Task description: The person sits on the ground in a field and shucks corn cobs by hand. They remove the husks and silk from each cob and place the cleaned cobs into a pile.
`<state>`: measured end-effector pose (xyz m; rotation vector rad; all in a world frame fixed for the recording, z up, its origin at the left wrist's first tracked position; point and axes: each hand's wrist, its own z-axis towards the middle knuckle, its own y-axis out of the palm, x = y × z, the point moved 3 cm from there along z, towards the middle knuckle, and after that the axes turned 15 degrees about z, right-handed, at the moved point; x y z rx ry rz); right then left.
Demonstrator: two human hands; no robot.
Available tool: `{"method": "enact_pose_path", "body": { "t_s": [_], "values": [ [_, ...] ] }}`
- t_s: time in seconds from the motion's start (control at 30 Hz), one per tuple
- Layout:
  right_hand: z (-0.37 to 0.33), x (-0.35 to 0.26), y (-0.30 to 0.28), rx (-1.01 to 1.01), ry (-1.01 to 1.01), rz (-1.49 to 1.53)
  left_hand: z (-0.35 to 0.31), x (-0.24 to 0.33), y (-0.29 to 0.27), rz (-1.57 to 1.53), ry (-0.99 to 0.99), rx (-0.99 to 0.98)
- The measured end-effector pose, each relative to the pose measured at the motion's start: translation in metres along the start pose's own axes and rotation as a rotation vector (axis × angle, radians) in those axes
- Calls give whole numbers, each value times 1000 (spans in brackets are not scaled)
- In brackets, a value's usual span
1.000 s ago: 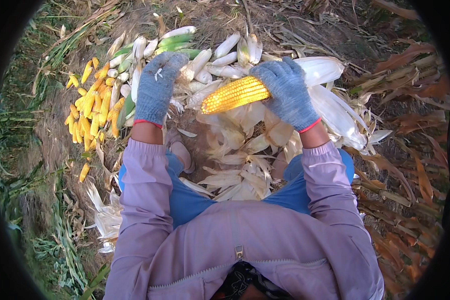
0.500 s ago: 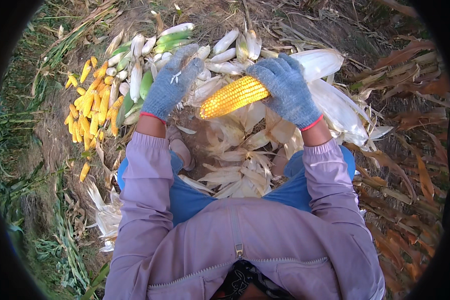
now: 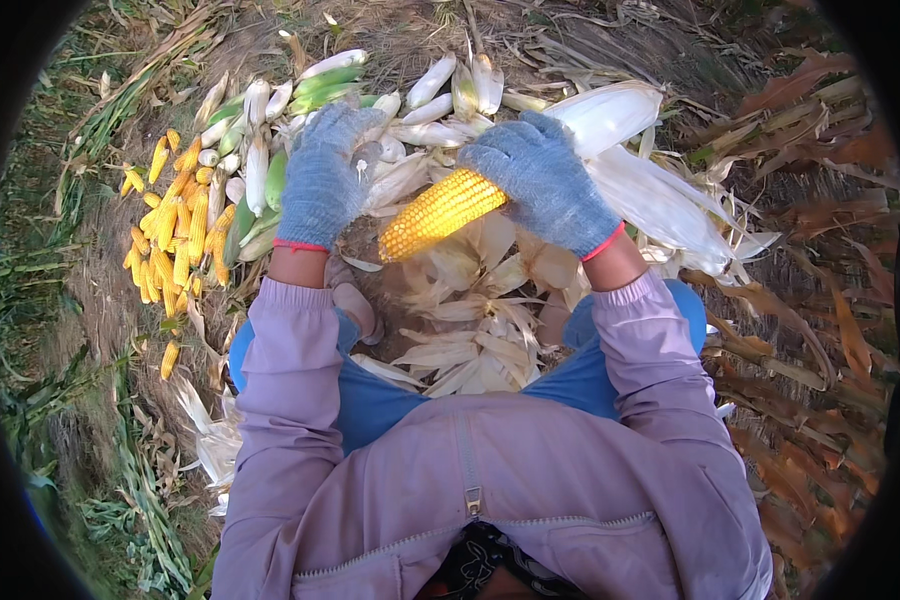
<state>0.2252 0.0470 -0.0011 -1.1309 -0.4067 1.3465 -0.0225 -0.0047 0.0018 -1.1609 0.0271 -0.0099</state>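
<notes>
My right hand, in a grey-blue knit glove, is wrapped round the base of a yellow corn cob. The cob's bare tip points left and toward me. Pulled-back pale husk hangs from its base, on the far side of my right hand. To the left, my gloved left hand is raised apart from the cob, its fingers loosely bent and thumb spread away. No object shows clearly in it. Just beyond it lie unhusked corn ears with white and green husks.
A heap of husked yellow cobs lies on the soil to the left, with a single cob nearer me. Loose dry husks cover the ground between my feet. Dry corn stalks line the right side.
My right hand and the cob have shifted left and slightly toward me. The left hand has moved a little left, its fingers more bent. The whole view has also shifted slightly.
</notes>
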Motion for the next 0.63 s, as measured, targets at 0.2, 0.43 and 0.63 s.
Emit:
{"method": "enact_pose_path", "body": {
  "t_s": [0.2,0.43,0.63],
  "values": [
    [-1,-4,5,-57,-20,-40,-21,45,7,-407,60,-226],
    [12,-10,7,134,-32,-50,-32,72,24,-465,-106,-335],
    [13,-27,12,-62,621,839,-13,47,20,-667,-424,-385]
  ]
}}
